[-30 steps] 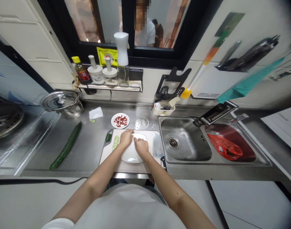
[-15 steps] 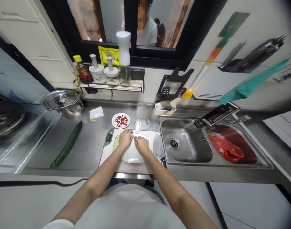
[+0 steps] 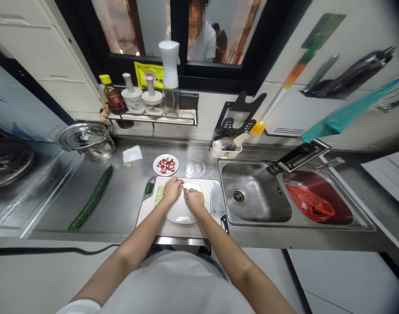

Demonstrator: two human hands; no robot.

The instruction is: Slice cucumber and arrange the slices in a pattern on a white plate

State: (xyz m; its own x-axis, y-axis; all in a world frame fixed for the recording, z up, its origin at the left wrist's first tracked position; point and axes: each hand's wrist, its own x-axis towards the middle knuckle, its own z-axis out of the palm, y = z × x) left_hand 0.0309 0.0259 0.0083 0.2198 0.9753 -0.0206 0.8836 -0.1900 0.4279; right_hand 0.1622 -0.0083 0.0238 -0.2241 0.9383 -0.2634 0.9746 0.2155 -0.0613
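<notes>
A white plate (image 3: 181, 213) rests on a pale cutting board (image 3: 147, 222). Over its far part, my left hand (image 3: 173, 190) and my right hand (image 3: 194, 199) are close together, fingers bent inward. Both look closed at the fingertips; anything pinched there is too small or hidden to make out. Overlapping cucumber slices (image 3: 159, 194) lie on the board just left of my left hand. A cucumber end piece (image 3: 149, 188) sits by the board's handle slot. To the right of my right hand lies a knife (image 3: 216, 198), blade on the board, with its black handle toward me.
A whole cucumber (image 3: 91, 198) lies on the steel counter at left, near a lidded pot (image 3: 86, 140). Beyond the board is a small plate (image 3: 166, 165) with red pieces. A double sink (image 3: 255, 192) is at right, with a red bag (image 3: 312, 207) in its far basin.
Both hands stay over the plate, with only slight finger movement. Nothing else on the counter has visibly moved.
</notes>
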